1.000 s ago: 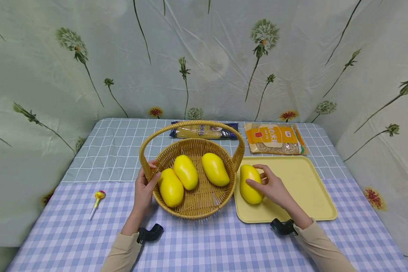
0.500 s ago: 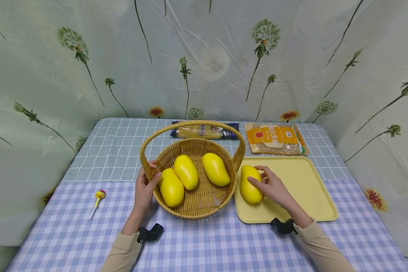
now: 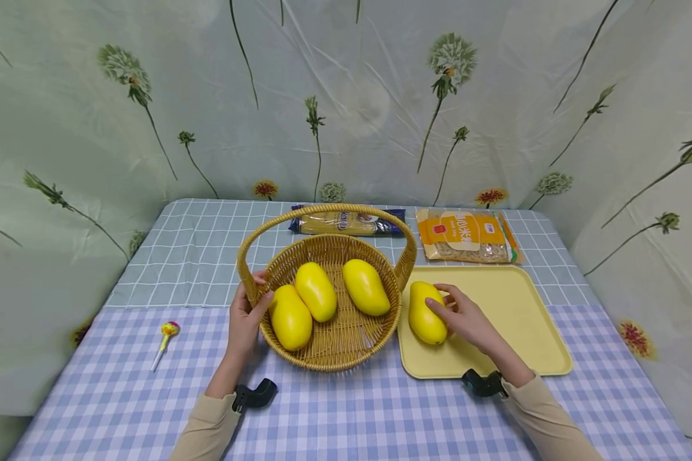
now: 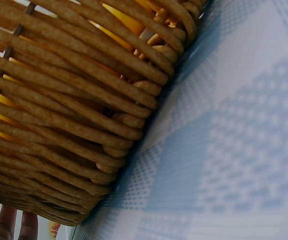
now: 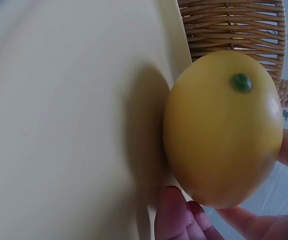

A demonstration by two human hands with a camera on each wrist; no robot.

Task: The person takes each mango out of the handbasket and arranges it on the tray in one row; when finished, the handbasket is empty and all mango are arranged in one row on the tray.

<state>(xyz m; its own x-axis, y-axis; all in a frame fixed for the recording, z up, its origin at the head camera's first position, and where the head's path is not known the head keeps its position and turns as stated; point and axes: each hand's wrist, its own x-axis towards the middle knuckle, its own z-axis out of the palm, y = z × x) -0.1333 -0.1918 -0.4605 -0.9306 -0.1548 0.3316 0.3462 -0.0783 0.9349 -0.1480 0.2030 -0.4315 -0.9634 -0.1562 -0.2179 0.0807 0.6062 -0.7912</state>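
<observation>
A brown wicker basket (image 3: 337,362) with a tall arched handle stands in the middle of the head view. Three yellow mangoes lie inside: one at the left (image 3: 290,318), one beside it (image 3: 315,292) and one at the right (image 3: 366,287). My left hand (image 3: 247,320) grips the basket's left rim by the handle's foot, thumb over the rim. A fourth yellow mango (image 3: 427,312) is at the left end of a pale yellow tray (image 3: 507,320). My right hand (image 3: 464,317) holds it from the right, fingers partly hidden behind it. In the right wrist view, its green tip (image 5: 241,82) faces the camera.
A lollipop (image 3: 167,339) lies on the checked cloth (image 3: 346,422) at the left. Behind the basket is a dark blue packet of noodles (image 3: 346,222). An orange food packet (image 3: 467,236) lies behind the tray. A printed curtain (image 3: 346,128) hangs at the back.
My right hand and the mango it holds have shifted very slightly to the right over the tray. The left hand and the basket stay in place.
</observation>
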